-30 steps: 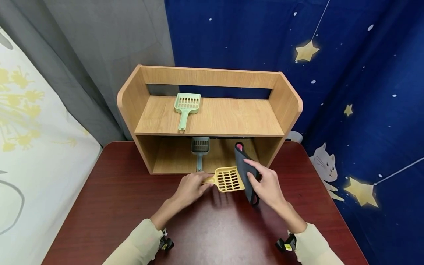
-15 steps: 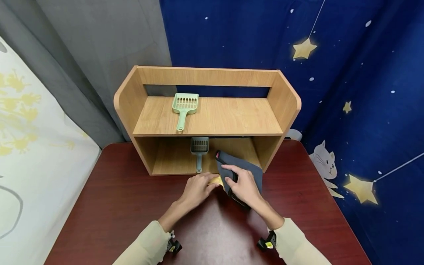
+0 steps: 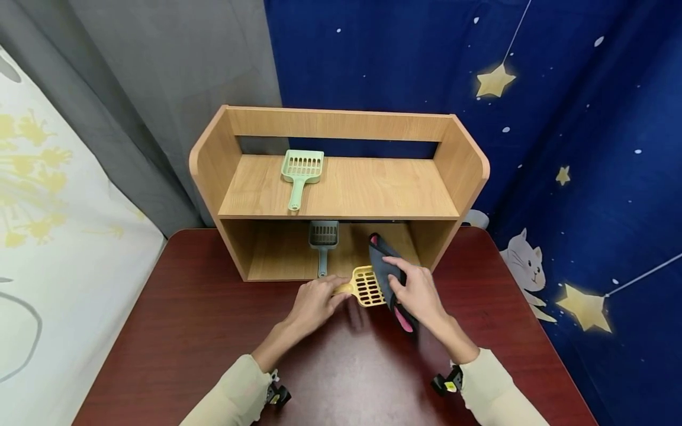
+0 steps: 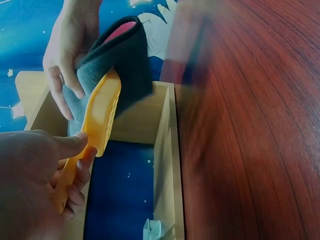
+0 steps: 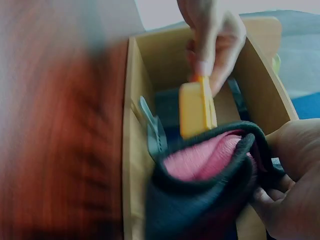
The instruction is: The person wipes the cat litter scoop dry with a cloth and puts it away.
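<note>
My left hand (image 3: 314, 300) grips a yellow slotted litter scoop (image 3: 366, 286) by its handle, over the table just in front of the shelf. In the left wrist view the thumb presses on the handle of the scoop (image 4: 103, 107) and the fingers curl below. My right hand (image 3: 420, 291) holds a folded dark grey cloth (image 3: 380, 267) with black edging and a pink inner side. The cloth is wrapped around the far end of the scoop's head and hides that end. In the right wrist view the pink lining (image 5: 197, 159) shows within the fold, blurred.
A wooden two-tier shelf (image 3: 341, 218) stands at the back of the dark red table (image 3: 213, 331). A green litter scoop (image 3: 296, 192) lies on its upper tier, and a grey-blue scoop (image 3: 323, 260) on the lower one. Curtains (image 3: 373, 53) hang close behind.
The cloth slid left over the scoop's head, covering it, then came back right with my right hand, baring most of the slots. My left hand kept its grip, shifting slightly.
</note>
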`<state>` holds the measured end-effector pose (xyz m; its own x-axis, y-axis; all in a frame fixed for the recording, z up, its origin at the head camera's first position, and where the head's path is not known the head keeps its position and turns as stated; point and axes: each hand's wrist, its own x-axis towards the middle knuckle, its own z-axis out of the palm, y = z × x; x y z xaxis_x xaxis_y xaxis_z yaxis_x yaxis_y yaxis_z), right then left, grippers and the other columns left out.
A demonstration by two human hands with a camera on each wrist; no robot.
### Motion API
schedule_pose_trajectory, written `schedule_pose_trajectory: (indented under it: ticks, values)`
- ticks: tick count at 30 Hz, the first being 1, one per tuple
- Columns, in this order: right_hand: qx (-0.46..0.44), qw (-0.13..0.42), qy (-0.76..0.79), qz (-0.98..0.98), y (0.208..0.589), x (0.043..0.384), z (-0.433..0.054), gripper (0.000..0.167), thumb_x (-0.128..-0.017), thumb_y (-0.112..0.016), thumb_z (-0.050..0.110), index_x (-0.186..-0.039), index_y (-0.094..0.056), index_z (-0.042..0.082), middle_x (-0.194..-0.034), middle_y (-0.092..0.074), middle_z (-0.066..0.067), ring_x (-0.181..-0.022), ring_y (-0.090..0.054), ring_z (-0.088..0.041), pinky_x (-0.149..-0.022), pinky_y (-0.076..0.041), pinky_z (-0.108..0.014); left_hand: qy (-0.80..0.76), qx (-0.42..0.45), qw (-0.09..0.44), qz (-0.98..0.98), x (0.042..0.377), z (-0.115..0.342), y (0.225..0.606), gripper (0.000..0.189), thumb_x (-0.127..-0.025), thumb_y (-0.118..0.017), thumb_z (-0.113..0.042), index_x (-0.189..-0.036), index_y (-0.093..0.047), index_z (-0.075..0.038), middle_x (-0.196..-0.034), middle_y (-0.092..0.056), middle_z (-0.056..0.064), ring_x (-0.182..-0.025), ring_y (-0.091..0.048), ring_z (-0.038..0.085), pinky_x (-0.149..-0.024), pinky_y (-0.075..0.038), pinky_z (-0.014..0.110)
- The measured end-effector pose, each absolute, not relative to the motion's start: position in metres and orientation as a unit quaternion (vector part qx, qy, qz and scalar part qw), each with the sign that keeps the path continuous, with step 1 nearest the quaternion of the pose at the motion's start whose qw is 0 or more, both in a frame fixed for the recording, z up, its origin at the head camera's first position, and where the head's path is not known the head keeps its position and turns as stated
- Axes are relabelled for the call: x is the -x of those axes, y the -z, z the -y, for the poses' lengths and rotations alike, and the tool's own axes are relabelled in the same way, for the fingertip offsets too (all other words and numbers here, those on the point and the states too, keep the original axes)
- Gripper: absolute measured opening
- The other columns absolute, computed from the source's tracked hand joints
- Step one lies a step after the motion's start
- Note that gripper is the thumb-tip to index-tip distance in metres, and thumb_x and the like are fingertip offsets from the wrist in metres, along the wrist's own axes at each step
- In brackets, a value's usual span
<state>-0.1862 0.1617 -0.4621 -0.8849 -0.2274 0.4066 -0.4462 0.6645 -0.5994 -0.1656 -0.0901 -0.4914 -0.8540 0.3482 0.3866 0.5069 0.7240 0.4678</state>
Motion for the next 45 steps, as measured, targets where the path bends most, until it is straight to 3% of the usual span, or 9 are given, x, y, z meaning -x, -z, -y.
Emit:
schedule_pose_trajectory:
  ticks: [3, 7, 10, 19, 24, 27, 31, 37, 45]
  values:
    - [-0.179, 0.159, -0.371, 0.897, 0.46, 0.188, -0.168, 0.045, -0.088, -0.075, -0.002, -0.131, -0.075, 0.013, -0.05, -0.047, 0.006, -0.037, -0.031, 0.005, -0.038, -0.029, -0.02, 0.286, 0.233, 0.135, 0.92, 0.166, 0.092, 0.49, 0.033, -0.094, -0.082, -0.02, -0.124, -0.078, -0.007, -0.117, -0.079, 0.005, -0.1, -0.076, 0.027, -0.072, -0.06, 0.047]
    - [-0.188, 0.146, -0.372, 0.897, 0.464, 0.187, -0.163, 0.044, -0.088, -0.075, -0.002, -0.13, -0.076, 0.013, -0.052, -0.056, 0.001, -0.037, -0.032, 0.005, -0.039, -0.032, -0.021, 0.288, 0.233, 0.135, 0.919, 0.167, 0.092, 0.49, 0.033, -0.093, -0.082, -0.021, -0.123, -0.079, -0.008, -0.117, -0.079, 0.005, -0.101, -0.076, 0.026, -0.072, -0.059, 0.046]
    - [-0.199, 0.126, -0.371, 0.898, 0.467, 0.183, -0.15, 0.043, -0.088, -0.076, 0.0, -0.129, -0.076, 0.013, -0.068, -0.069, -0.003, -0.04, -0.031, 0.006, -0.043, -0.035, -0.021, 0.291, 0.237, 0.135, 0.917, 0.168, 0.089, 0.491, 0.032, -0.094, -0.082, -0.022, -0.123, -0.079, -0.009, -0.117, -0.079, 0.005, -0.102, -0.076, 0.026, -0.073, -0.059, 0.046]
    - [-0.206, 0.095, -0.443, 0.867, 0.461, 0.176, -0.126, 0.042, -0.094, -0.074, 0.001, -0.133, -0.075, 0.017, -0.074, -0.074, -0.009, -0.04, -0.058, 0.0, -0.042, -0.05, -0.024, 0.297, 0.245, 0.141, 0.912, 0.166, 0.081, 0.49, 0.03, -0.094, -0.082, -0.022, -0.12, -0.08, -0.009, -0.111, -0.079, 0.004, -0.089, -0.075, 0.022, -0.069, -0.059, 0.042]
    - [-0.218, 0.107, -0.374, 0.895, 0.461, 0.181, -0.141, 0.042, -0.091, -0.073, 0.0, -0.13, -0.076, 0.014, -0.074, -0.071, -0.003, -0.041, -0.036, 0.008, -0.044, -0.039, -0.021, 0.304, 0.24, 0.137, 0.912, 0.165, 0.081, 0.49, 0.031, -0.094, -0.082, -0.022, -0.122, -0.079, -0.009, -0.114, -0.079, 0.004, -0.095, -0.076, 0.024, -0.072, -0.059, 0.044]
    - [-0.205, 0.133, -0.345, 0.906, 0.461, 0.185, -0.158, 0.042, -0.088, -0.072, 0.0, -0.128, -0.077, 0.013, -0.061, -0.059, 0.005, -0.042, -0.029, 0.006, -0.043, -0.033, -0.023, 0.305, 0.241, 0.142, 0.91, 0.164, 0.082, 0.49, 0.032, -0.093, -0.082, -0.021, -0.122, -0.079, -0.009, -0.116, -0.079, 0.005, -0.099, -0.076, 0.025, -0.073, -0.059, 0.045]
    - [-0.172, 0.165, -0.349, 0.906, 0.457, 0.188, -0.181, 0.041, -0.088, -0.073, -0.001, -0.126, -0.078, 0.013, -0.051, -0.049, 0.008, -0.037, -0.038, 0.005, -0.039, -0.036, -0.021, 0.299, 0.248, 0.156, 0.908, 0.165, 0.086, 0.49, 0.032, -0.092, -0.083, -0.02, -0.121, -0.079, -0.007, -0.115, -0.079, 0.007, -0.096, -0.077, 0.026, -0.069, -0.059, 0.042]
    - [-0.136, 0.16, -0.385, 0.899, 0.454, 0.189, -0.202, 0.041, -0.088, -0.077, -0.002, -0.125, -0.078, 0.016, -0.051, -0.04, 0.01, -0.04, -0.033, 0.001, -0.041, -0.033, -0.021, 0.298, 0.252, 0.145, 0.909, 0.168, 0.09, 0.488, 0.032, -0.092, -0.083, -0.019, -0.121, -0.079, -0.006, -0.113, -0.079, 0.008, -0.093, -0.076, 0.027, -0.069, -0.059, 0.044]
    - [-0.104, 0.169, -0.44, 0.876, 0.457, 0.185, -0.219, 0.038, -0.09, -0.08, 0.0, -0.125, -0.078, 0.017, -0.068, -0.065, -0.003, -0.056, -0.054, -0.005, -0.051, -0.044, -0.018, 0.31, 0.222, 0.131, 0.915, 0.172, 0.102, 0.484, 0.032, -0.091, -0.084, -0.016, -0.12, -0.079, -0.003, -0.109, -0.079, 0.009, -0.081, -0.073, 0.02, -0.068, -0.058, 0.043]
